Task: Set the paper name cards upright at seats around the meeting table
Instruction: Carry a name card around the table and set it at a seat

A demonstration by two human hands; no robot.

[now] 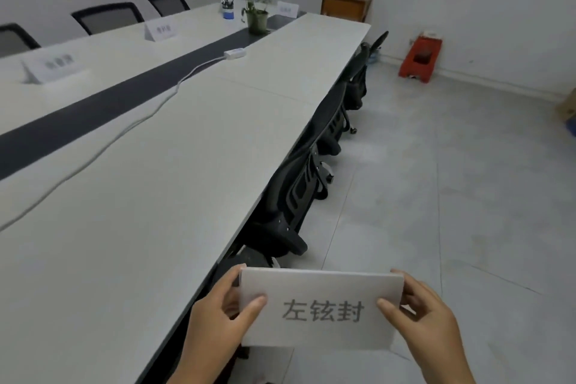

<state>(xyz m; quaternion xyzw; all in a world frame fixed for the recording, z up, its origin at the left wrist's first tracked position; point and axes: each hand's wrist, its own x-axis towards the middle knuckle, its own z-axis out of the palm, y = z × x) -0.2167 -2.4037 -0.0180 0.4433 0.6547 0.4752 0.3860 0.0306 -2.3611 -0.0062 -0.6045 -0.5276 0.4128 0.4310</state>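
Note:
I hold a white paper name card (321,290) with three dark printed characters in both hands, low in the head view, beside the near edge of the long white meeting table (131,196). My left hand (218,318) pinches its left end, thumb on the front. My right hand (427,321) pinches its right end the same way. Three folded name cards stand upright on the far side of the table: one at the left (54,67), one further along (162,29), one at the far end (287,8).
Black office chairs (299,193) are tucked under the table's near side; more chairs (107,17) stand along the far side. A white power strip (234,53) with its cable, a potted plant (257,19) and a pen cup (228,11) sit mid-table. A red stool (419,61) and a wooden cabinet (344,6) stand by the wall.

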